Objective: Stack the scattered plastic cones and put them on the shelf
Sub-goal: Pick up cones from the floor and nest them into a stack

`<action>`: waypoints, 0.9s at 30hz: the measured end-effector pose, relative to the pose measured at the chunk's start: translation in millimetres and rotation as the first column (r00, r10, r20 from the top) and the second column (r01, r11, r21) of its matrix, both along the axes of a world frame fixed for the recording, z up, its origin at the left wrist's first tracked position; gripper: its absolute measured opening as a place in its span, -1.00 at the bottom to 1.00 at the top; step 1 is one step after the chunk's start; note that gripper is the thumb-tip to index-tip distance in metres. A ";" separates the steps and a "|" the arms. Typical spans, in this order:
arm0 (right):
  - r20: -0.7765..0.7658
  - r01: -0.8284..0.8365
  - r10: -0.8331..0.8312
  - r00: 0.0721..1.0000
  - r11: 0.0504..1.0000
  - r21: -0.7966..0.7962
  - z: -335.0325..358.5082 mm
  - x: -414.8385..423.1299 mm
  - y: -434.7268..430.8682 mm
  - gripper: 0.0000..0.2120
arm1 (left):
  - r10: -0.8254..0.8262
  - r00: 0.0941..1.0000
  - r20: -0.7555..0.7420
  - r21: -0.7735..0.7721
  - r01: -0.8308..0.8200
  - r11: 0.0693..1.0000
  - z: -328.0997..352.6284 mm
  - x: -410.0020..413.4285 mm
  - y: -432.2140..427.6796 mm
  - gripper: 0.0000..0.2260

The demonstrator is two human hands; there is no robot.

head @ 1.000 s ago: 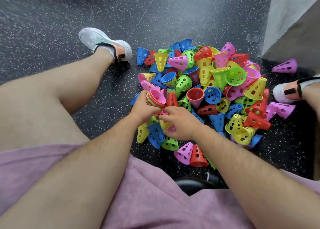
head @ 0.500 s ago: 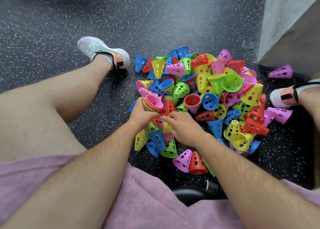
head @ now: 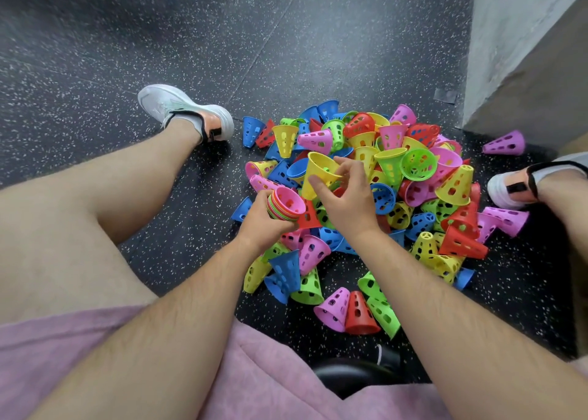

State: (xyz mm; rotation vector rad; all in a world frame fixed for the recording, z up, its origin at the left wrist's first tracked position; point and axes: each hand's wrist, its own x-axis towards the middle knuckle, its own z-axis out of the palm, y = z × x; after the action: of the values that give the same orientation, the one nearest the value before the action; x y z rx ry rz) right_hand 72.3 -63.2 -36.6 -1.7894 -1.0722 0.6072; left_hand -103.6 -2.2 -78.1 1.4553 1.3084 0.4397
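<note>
Hands above a heap of loose plastic cones (head: 451, 184) on the floor. Left hand (head: 261, 225) wraps its grip round a nested multicoloured cone stack (head: 284, 204); right hand (head: 346, 206) pinches a yellow perforated plastic cone (head: 318, 173), tilted, just above the left grip. Entering askew, it could jam or slip from the pinch.

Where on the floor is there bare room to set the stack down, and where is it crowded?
Bare floor lies left of the cone pile, between it and the left shoe, and widely beyond the pile's far edge. From the pile across to the right shoe it is crowded, and the lone purple cone sits by the grey block.
</note>
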 end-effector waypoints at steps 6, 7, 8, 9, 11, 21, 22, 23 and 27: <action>0.071 -0.178 0.185 0.980 0.979 -0.101 -9.7 -17.9 4.1 -0.66 | -0.025 1.000 -0.002 -0.003 0.025 1.000 0.5 -0.8 -2.5 -0.37; 0.075 -0.201 0.212 0.974 0.971 -0.133 -10.7 -20.1 2.1 -0.66 | -0.026 1.000 -0.006 -0.004 0.026 1.000 1.9 -0.4 -3.1 -0.37; 0.079 -0.223 0.238 0.968 0.961 -0.166 -11.8 -22.3 0.1 -0.64 | -0.028 1.000 -0.007 -0.006 0.028 1.000 3.3 -0.6 -3.7 -0.37; 0.080 -0.244 0.264 0.961 0.949 -0.198 -12.1 -23.6 -2.2 -0.60 | -0.031 0.999 -0.007 -0.009 0.031 0.999 4.6 -0.3 -4.1 -0.36; 0.046 -0.288 0.308 0.950 0.925 -0.248 -14.5 -23.2 -5.3 -0.48 | -0.035 0.999 -0.002 -0.005 0.035 0.999 5.2 0.2 -4.2 -0.37; 0.213 -0.343 0.404 0.890 0.899 -0.271 -44.3 -13.2 -31.7 -0.97 | -0.017 0.998 -0.052 0.004 0.018 1.000 3.6 -6.3 -3.2 -0.42; 0.227 -0.407 0.473 0.852 0.869 -0.282 -49.2 -15.0 -36.0 -0.96 | -0.016 0.998 -0.060 0.008 0.016 1.000 2.6 -6.6 -3.7 -0.42; 0.235 -0.464 0.537 0.810 0.833 -0.302 -53.6 -17.8 -40.3 -0.90 | -0.016 0.998 -0.068 0.011 0.017 1.000 2.0 -6.8 -4.9 -0.42; 0.242 -0.552 0.665 0.706 0.732 -0.399 -64.0 -31.7 -44.9 -0.68 | -0.025 0.997 -0.075 0.002 0.025 1.000 2.7 -6.4 -9.5 -0.43</action>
State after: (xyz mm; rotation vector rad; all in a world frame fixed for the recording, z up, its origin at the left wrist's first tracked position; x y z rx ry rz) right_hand 40.6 -108.1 -100.6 -1.8229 -1.9869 0.8889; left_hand -110.0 -11.7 -75.4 1.5021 1.3475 0.3740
